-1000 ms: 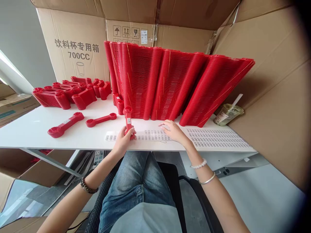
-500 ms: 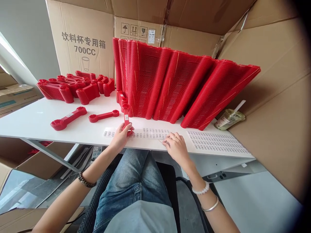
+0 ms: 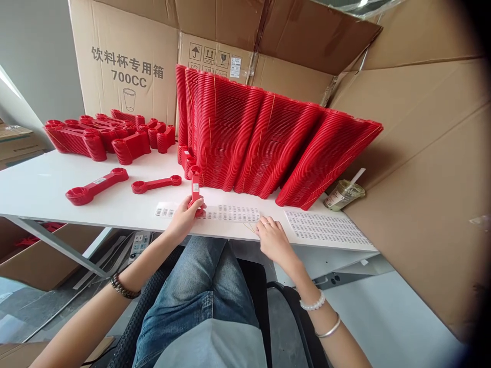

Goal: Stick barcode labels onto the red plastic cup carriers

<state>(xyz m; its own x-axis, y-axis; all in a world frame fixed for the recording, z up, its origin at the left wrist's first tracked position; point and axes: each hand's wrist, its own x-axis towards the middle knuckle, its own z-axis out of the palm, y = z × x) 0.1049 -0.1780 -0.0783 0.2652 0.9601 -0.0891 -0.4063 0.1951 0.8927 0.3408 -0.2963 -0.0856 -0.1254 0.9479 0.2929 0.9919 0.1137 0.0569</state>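
My left hand [image 3: 183, 220] is closed round the lower end of a red bar-shaped piece [image 3: 195, 185] that has round ends and a small white label. Under that hand lies a sheet of printed labels [image 3: 238, 212]. My right hand [image 3: 273, 236] rests at the right end of this sheet with its fingers bent together; what they hold, if anything, is too small to tell. A thin tan band [image 3: 251, 228] lies just left of its fingertips. Two more red pieces, a thicker one [image 3: 97, 187] with a label and a thinner one [image 3: 156, 184], lie to the left.
Tall stacks of red pieces [image 3: 245, 138] stand behind my hands, and shorter bundles [image 3: 92, 138] sit at the back left. A second label sheet [image 3: 326, 227] lies to the right, near a drink cup [image 3: 343, 195]. Cardboard [image 3: 126, 30] walls the white table [image 3: 30, 189].
The camera view has shifted, so most things appear further left. My right hand has moved slightly away from the band, which shows more now. My left hand keeps its hold on the red piece.
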